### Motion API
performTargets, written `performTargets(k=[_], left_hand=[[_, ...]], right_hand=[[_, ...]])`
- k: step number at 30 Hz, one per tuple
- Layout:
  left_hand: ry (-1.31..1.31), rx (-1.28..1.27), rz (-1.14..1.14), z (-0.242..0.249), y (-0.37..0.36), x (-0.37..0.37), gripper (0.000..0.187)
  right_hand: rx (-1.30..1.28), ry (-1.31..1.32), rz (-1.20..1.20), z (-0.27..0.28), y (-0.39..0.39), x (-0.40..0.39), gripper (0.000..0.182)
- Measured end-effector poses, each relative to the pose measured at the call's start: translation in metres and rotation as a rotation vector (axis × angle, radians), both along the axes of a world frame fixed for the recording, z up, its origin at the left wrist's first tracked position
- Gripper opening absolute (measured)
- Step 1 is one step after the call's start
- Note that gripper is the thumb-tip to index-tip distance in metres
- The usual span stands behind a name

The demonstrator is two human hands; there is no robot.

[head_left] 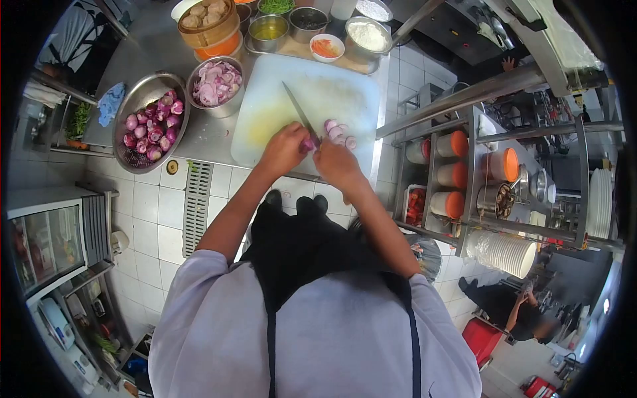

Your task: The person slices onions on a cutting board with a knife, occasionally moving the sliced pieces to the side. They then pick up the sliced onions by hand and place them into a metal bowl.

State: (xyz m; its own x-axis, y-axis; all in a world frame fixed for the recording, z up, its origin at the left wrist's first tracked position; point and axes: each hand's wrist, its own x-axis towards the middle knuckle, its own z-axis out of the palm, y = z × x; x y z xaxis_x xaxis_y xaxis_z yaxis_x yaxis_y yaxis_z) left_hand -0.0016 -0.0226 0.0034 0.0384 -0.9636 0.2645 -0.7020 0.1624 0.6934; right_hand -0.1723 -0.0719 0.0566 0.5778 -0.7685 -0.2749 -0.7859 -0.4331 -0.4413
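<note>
On a white cutting board [265,93], my left hand [285,149] is closed on a red onion [307,144], fingertips close to the blade. My right hand [338,162] grips the handle of a kitchen knife [300,109], whose blade points away and to the left across the board. The blade lies right beside the onion; whether it is cutting in cannot be made out. Several onion slices [340,134] lie to the right of the knife. Left of the board are a metal pot of sliced onions [215,84] and a colander [126,109] of whole peeled red onions.
Behind the board stand a bamboo steamer [209,30], a pot of yellow liquid [269,33], a bowl of orange strips [326,48] and a pot of white powder [366,38]. A blue cloth [111,104] lies at left. Shelving [474,172] rises right; a person [511,308] works beyond.
</note>
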Motion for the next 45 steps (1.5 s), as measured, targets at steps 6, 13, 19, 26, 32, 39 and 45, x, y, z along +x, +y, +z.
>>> performTargets(k=[6, 13, 19, 26, 32, 39, 45], left_hand=[[0.003, 0.015, 0.046, -0.01, 0.004, -0.003, 0.027], [-0.103, -0.033, 0.018, -0.004, 0.001, 0.002, 0.024], [-0.22, 0.071, 0.252, -0.006, 0.003, 0.008, 0.028], [0.233, 0.187, 0.25, -0.021, 0.019, -0.012, 0.029], [0.04, -0.076, 0.103, -0.017, 0.014, -0.001, 0.015], [0.012, 0.002, -0.039, -0.009, 0.007, 0.012, 0.016], [-0.013, -0.021, -0.025, -0.001, 0.005, 0.01, 0.022]], right_hand=[[0.003, -0.063, -0.069, -0.04, 0.009, 0.003, 0.032], [-0.02, -0.164, -0.052, -0.055, -0.011, -0.006, 0.032], [-0.141, -0.133, -0.214, -0.021, -0.006, -0.007, 0.031], [-0.154, -0.134, -0.087, -0.04, 0.026, -0.004, 0.025], [-0.167, -0.093, -0.019, -0.048, 0.025, -0.005, 0.019], [-0.143, 0.008, 0.03, -0.017, 0.027, -0.016, 0.022], [-0.117, 0.08, 0.044, 0.011, 0.035, -0.017, 0.023]])
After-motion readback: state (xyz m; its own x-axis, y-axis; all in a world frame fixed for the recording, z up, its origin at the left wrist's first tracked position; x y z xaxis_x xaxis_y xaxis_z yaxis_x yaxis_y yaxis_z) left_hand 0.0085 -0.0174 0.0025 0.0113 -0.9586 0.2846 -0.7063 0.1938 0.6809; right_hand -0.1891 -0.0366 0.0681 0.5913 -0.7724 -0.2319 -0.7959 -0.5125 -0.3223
